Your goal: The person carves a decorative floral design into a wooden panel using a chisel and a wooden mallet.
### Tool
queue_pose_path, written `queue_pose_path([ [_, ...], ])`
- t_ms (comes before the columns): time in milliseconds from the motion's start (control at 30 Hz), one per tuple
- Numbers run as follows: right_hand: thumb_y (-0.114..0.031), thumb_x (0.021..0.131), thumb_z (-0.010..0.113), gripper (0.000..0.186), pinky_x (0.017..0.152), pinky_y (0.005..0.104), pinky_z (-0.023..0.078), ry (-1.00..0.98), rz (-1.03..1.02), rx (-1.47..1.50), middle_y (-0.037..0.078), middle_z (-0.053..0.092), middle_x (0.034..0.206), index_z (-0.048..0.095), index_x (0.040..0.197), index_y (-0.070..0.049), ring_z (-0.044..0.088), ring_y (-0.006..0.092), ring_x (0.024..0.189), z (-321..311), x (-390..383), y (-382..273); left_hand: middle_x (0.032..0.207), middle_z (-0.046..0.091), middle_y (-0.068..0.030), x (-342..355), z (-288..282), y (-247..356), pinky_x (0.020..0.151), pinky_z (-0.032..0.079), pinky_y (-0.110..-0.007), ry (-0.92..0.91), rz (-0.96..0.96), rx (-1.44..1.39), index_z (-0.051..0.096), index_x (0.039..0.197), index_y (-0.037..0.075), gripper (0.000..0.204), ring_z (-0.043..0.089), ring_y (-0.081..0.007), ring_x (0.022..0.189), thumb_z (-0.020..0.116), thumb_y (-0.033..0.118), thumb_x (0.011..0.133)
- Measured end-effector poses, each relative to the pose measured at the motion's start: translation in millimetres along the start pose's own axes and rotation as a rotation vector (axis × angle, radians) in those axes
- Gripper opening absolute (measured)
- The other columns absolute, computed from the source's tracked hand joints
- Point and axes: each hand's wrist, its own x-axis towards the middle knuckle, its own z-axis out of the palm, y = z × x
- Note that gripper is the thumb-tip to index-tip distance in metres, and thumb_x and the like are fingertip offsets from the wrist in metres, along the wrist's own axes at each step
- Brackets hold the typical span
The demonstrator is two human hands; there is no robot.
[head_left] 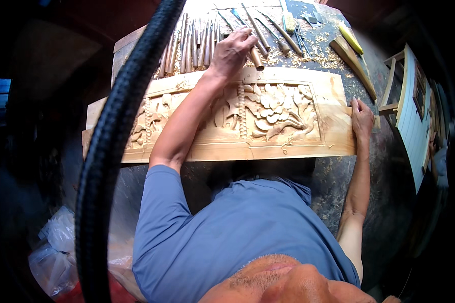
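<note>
A long pale wooden panel [333, 118] lies across the bench in front of me, carved in relief with flowers, leaves and twisted-rope dividers. My right hand [362, 120] is closed around the panel's right end. Beyond the panel's far edge, my left hand [232, 53] is over the carving chisels, its fingers curled together. Whatever is between those fingers is hidden from view. A wooden chisel handle [258, 61] sticks out just beside that hand. To its left, several more chisels [189, 50] lie in a row. My left forearm crosses the panel and covers part of the carving.
More chisels [283, 33] and a brush [288, 22] lie at the far side among wood shavings. A wooden mallet-like piece [353, 65] and a yellow object [351, 39] are at the right. A wooden frame [395, 83] stands beyond. Plastic bags [58, 252] sit low left.
</note>
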Motion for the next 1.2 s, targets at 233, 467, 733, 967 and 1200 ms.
queue_pose_path([
  [233,-0.042,0.099,0.064,0.039,0.071,0.0452,0.051,0.011,0.004,0.007,0.02,0.07,0.084,0.071,0.088,-0.006,0.068,0.0397,0.08,0,3,-6,0.115,0.07,-0.0195,25,55,-36,0.086,0.066,-0.036,-0.252,0.077,0.16,0.069,0.11,0.007,0.018,0.071,-0.0307,0.108,0.056,0.001,0.099],
  [467,-0.042,0.098,0.065,0.041,0.068,0.0471,0.048,0.017,0.014,-0.028,0.021,0.067,0.081,0.07,0.085,-0.004,0.065,0.0398,0.075,-1,1,-11,0.096,0.071,-0.0162,21,65,-48,0.07,0.067,-0.032,-0.194,-0.068,0.059,0.068,0.109,0.002,0.016,0.073,-0.023,0.088,0.056,-0.002,0.099],
  [733,-0.04,0.099,0.063,0.04,0.067,0.0466,0.048,0.015,0.0,0.002,0.023,0.065,0.081,0.069,0.085,-0.003,0.064,0.0416,0.074,-2,2,-12,0.064,0.069,-0.0056,19,55,-44,0.049,0.055,-0.033,-0.144,-0.028,0.128,0.07,0.08,0.014,0.029,0.067,-0.0141,0.055,0.053,0.003,0.1],
  [967,-0.041,0.102,0.06,0.039,0.072,0.0473,0.049,-0.004,0.0,0.002,0.025,0.067,0.087,0.073,0.094,-0.004,0.065,0.0433,0.081,-2,0,-12,0.05,0.053,0.0014,1,-1,-62,0.036,0.044,-0.027,-0.135,-0.192,0.072,0.06,0.068,0.015,0.031,0.053,-0.0101,0.042,0.059,0.008,0.098],
  [1200,-0.037,0.103,0.061,0.031,0.082,0.0408,0.054,0.067,-0.047,0.153,0.017,0.075,0.102,0.075,0.113,-0.011,0.072,0.0362,0.095,11,9,24,0.07,0.075,-0.0015,-82,-109,-132,0.052,0.05,-0.032,-0.145,-0.763,0.381,0.079,0.087,0.02,0.013,0.066,-0.0147,0.054,0.072,0.026,0.095],
])
